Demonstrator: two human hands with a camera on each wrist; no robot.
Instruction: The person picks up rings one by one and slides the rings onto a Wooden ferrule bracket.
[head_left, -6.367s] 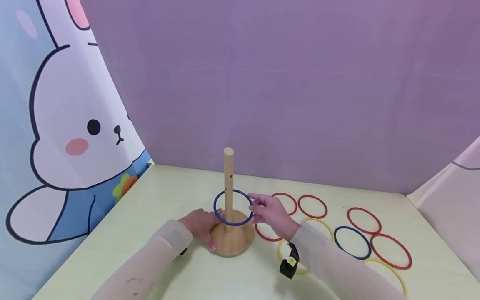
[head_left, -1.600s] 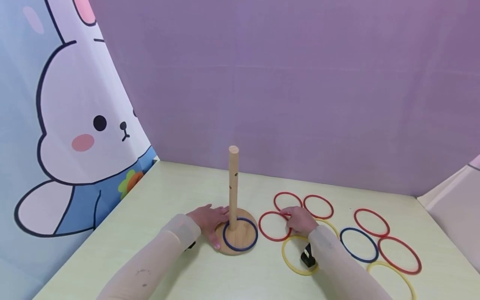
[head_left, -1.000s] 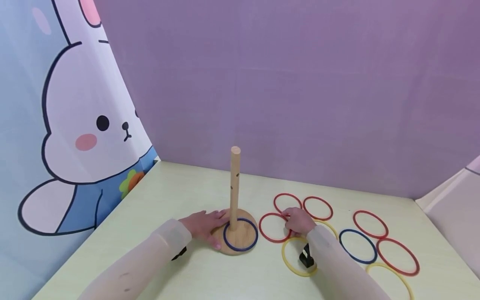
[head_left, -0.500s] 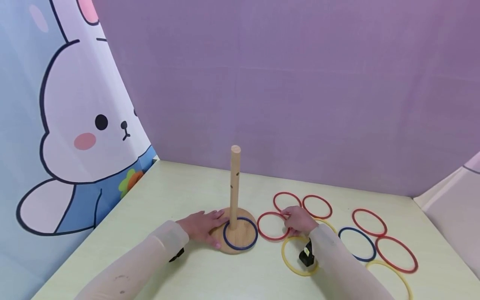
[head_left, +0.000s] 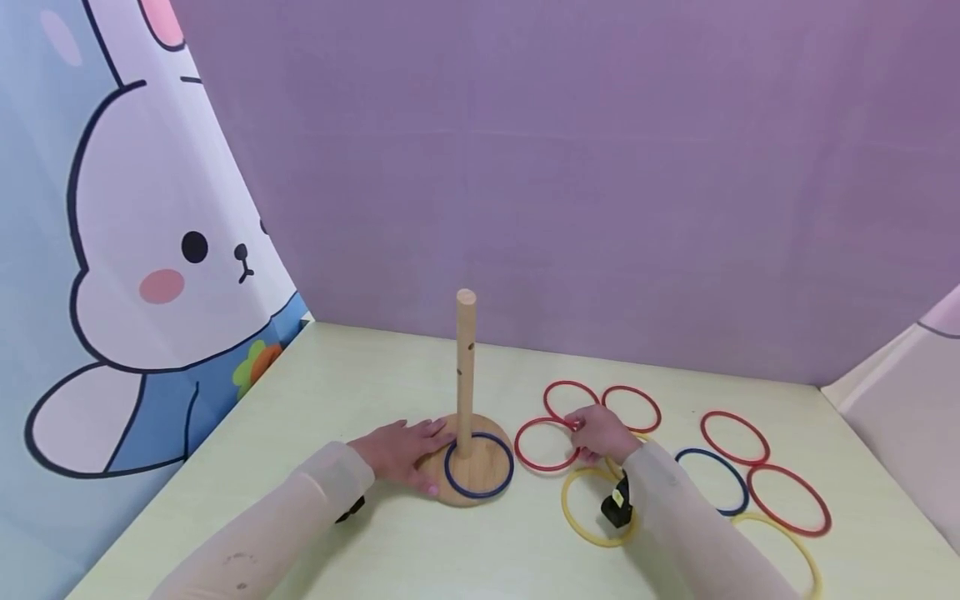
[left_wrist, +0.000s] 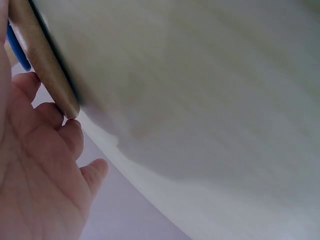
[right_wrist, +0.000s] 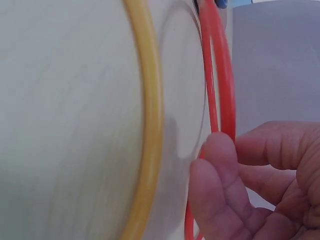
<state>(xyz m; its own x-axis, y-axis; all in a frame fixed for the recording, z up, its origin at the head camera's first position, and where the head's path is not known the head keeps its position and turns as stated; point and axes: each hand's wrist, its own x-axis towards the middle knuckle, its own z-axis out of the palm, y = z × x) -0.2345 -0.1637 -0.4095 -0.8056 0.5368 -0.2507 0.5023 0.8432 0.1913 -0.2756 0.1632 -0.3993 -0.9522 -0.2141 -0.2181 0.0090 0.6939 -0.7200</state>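
Observation:
In the head view a wooden peg (head_left: 466, 367) stands upright on a round wooden base (head_left: 491, 468). Lying on the base, a blue ring (head_left: 477, 497) encircles the peg's foot. My left hand (head_left: 397, 454) rests on the base's left side with fingers spread; the left wrist view shows fingertips at the base's edge (left_wrist: 47, 65). To the right, my right hand (head_left: 603, 435) pinches a red ring (head_left: 546, 469) at its right side. Thumb and fingers meet on this ring (right_wrist: 226, 80) in the right wrist view, where it is raised above the table, a curved shadow beneath.
Behind the held ring lie two red rings (head_left: 632, 388), (head_left: 570, 383). Nearer are yellow rings (head_left: 596, 542), one partly under my right wrist. Farther right lie a blue ring (head_left: 742, 483), more red rings (head_left: 828, 521) and a yellow ring (head_left: 813, 562). A purple backdrop (head_left: 562, 208) borders the table.
The blue ring went from my right hand down round the peg onto the base. My right hand moved right to a red ring, which has now lifted slightly. My left hand stays on the base.

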